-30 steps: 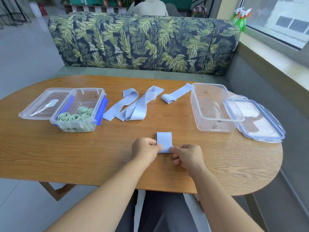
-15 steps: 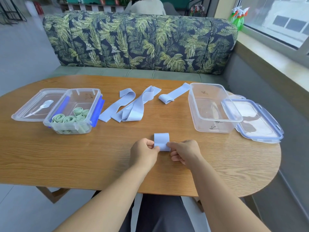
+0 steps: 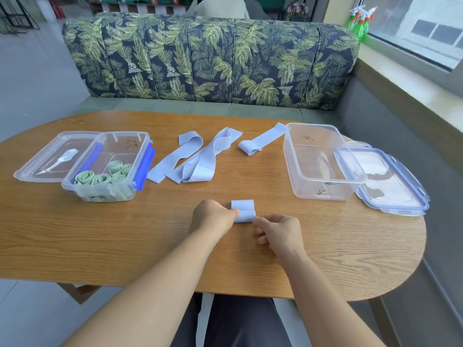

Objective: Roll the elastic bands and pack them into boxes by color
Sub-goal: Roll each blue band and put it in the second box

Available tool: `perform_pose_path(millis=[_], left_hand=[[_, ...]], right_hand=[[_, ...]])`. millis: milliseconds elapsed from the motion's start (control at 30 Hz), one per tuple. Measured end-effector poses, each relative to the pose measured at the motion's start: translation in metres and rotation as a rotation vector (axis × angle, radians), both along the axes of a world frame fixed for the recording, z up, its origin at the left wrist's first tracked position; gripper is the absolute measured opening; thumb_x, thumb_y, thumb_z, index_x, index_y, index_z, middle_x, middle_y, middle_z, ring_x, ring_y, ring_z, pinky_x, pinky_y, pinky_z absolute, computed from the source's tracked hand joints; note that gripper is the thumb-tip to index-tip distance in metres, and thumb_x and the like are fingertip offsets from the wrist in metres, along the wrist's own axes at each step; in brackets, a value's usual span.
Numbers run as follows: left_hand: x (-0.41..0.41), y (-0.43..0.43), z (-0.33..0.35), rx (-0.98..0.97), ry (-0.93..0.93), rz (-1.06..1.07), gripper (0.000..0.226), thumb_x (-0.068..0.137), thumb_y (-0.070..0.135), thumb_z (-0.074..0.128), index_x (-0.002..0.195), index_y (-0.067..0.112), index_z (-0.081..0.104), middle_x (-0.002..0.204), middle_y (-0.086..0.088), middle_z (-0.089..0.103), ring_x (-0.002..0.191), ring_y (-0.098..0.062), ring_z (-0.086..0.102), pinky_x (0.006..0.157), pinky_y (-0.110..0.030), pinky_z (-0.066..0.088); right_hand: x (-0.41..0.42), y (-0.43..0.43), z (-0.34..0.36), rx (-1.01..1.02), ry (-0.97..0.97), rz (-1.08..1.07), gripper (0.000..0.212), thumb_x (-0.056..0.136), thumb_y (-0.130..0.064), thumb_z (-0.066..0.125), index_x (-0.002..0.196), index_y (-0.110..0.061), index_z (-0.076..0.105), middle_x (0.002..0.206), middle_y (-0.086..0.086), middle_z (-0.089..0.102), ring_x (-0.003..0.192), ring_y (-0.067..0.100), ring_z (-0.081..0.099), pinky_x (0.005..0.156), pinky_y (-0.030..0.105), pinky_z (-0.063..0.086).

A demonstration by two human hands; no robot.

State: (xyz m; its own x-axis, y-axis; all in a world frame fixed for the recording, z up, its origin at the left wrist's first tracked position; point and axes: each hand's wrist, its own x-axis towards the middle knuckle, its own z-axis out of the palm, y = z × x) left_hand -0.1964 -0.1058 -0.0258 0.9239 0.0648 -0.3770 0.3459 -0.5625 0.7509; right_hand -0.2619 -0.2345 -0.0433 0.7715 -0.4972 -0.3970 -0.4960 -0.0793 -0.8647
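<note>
Down at the near middle of the wooden table (image 3: 325, 251), a pale blue elastic band (image 3: 242, 211) lies mostly rolled up, with a short flat tail reaching away toward the far side. The left hand (image 3: 214, 216) has its fingers curled and pinches the left end of the roll, while the right hand (image 3: 278, 232), also curled, pinches the right end between thumb and forefinger; both rest low on the tabletop. To the far left stands a clear box with blue clips (image 3: 140, 146), holding several green rolled bands (image 3: 100, 177) packed on end, and its clear lid (image 3: 47, 159) lies flat just beside it on the left, touching the box. Between the two boxes, across the far middle of the table, a few loose blue bands (image 3: 198, 159) lie overlapping in long folds, and just to their right a separate blue band (image 3: 253, 145) is partly rolled at its near end, its far end reaching to the wall of the right-hand clear box (image 3: 323, 191). That box stands open, with its blue-rimmed lid (image 3: 390, 181) lying against its right side near the table's edge. Beyond the table runs a sofa with a leaf-print back (image 3: 210, 58).
</note>
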Motion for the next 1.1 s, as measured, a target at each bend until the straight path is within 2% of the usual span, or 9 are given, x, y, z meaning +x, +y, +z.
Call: perform_pose_path(millis=[133, 267, 400, 500, 567, 667, 800, 967, 1100], left_hand=[[0.003, -0.001, -0.001, 0.009, -0.024, -0.004, 0.022, 0.077, 0.035, 0.071, 0.073, 0.013, 0.068, 0.076, -0.007, 0.073, 0.067, -0.023, 0.065, 0.067, -0.033, 0.056], [-0.002, 0.004, -0.011, -0.030, -0.079, 0.002, 0.021, 0.081, 0.042, 0.071, 0.083, 0.021, 0.067, 0.082, 0.000, 0.071, 0.077, -0.017, 0.066, 0.067, -0.028, 0.052], [-0.007, 0.008, -0.020, -0.123, -0.130, 0.020, 0.016, 0.081, 0.029, 0.074, 0.092, 0.020, 0.067, 0.086, 0.004, 0.070, 0.083, -0.016, 0.069, 0.079, -0.037, 0.058], [-0.008, 0.005, -0.021, -0.144, -0.147, 0.013, 0.019, 0.081, 0.023, 0.073, 0.098, 0.018, 0.069, 0.087, 0.005, 0.070, 0.083, -0.016, 0.069, 0.080, -0.037, 0.058], [-0.005, 0.002, -0.022, -0.120, -0.163, 0.007, 0.015, 0.082, 0.024, 0.073, 0.095, 0.020, 0.069, 0.087, 0.006, 0.071, 0.084, -0.015, 0.069, 0.081, -0.037, 0.057], [0.000, 0.001, -0.021, -0.059, -0.158, -0.004, 0.006, 0.082, 0.030, 0.071, 0.084, 0.027, 0.066, 0.084, 0.005, 0.071, 0.081, -0.015, 0.069, 0.079, -0.037, 0.058], [0.010, 0.001, -0.014, 0.001, -0.090, -0.011, 0.014, 0.080, 0.036, 0.069, 0.071, 0.025, 0.065, 0.075, 0.004, 0.071, 0.078, -0.017, 0.069, 0.076, -0.032, 0.057], [0.020, -0.003, -0.009, 0.011, -0.051, 0.000, 0.018, 0.079, 0.038, 0.069, 0.077, 0.021, 0.068, 0.071, -0.002, 0.072, 0.064, -0.018, 0.066, 0.069, -0.031, 0.055], [0.026, -0.003, -0.009, 0.025, -0.056, -0.006, 0.022, 0.079, 0.043, 0.069, 0.090, 0.025, 0.065, 0.082, 0.004, 0.070, 0.073, -0.015, 0.067, 0.069, -0.028, 0.054]], right_hand=[[0.009, 0.003, 0.004, -0.047, 0.032, 0.003, 0.017, 0.080, -0.039, 0.071, 0.079, -0.022, 0.072, 0.056, -0.009, 0.068, 0.051, 0.007, 0.062, 0.069, 0.034, 0.052], [0.017, 0.004, 0.007, -0.097, 0.078, -0.005, 0.020, 0.079, -0.041, 0.069, 0.077, -0.021, 0.071, 0.059, -0.008, 0.070, 0.058, 0.011, 0.067, 0.075, 0.036, 0.055], [0.023, 0.003, 0.012, -0.113, 0.108, -0.008, 0.022, 0.078, -0.040, 0.068, 0.069, -0.020, 0.067, 0.054, -0.005, 0.069, 0.069, 0.019, 0.071, 0.081, 0.039, 0.057], [0.026, 0.003, 0.015, -0.118, 0.117, 0.002, 0.021, 0.078, -0.038, 0.068, 0.068, -0.020, 0.067, 0.053, -0.004, 0.069, 0.069, 0.019, 0.072, 0.083, 0.041, 0.057], [0.027, 0.002, 0.016, -0.112, 0.122, 0.005, 0.023, 0.077, -0.039, 0.068, 0.068, -0.018, 0.067, 0.053, -0.004, 0.069, 0.068, 0.020, 0.072, 0.083, 0.042, 0.057], [0.028, 0.000, 0.015, -0.096, 0.121, 0.015, 0.027, 0.077, -0.040, 0.069, 0.069, -0.015, 0.068, 0.052, -0.005, 0.068, 0.064, 0.018, 0.071, 0.083, 0.042, 0.058], [0.027, -0.002, 0.010, -0.058, 0.081, -0.003, 0.023, 0.076, -0.038, 0.067, 0.070, -0.016, 0.070, 0.054, -0.005, 0.069, 0.060, 0.017, 0.069, 0.083, 0.043, 0.058], [0.031, -0.002, 0.006, -0.058, 0.043, -0.020, 0.015, 0.076, -0.032, 0.067, 0.085, -0.020, 0.067, 0.054, -0.010, 0.068, 0.057, 0.011, 0.067, 0.080, 0.041, 0.057], [0.037, -0.002, 0.004, -0.079, 0.031, -0.009, 0.019, 0.078, -0.035, 0.067, 0.092, -0.022, 0.066, 0.057, -0.009, 0.069, 0.053, 0.008, 0.066, 0.081, 0.039, 0.058]])
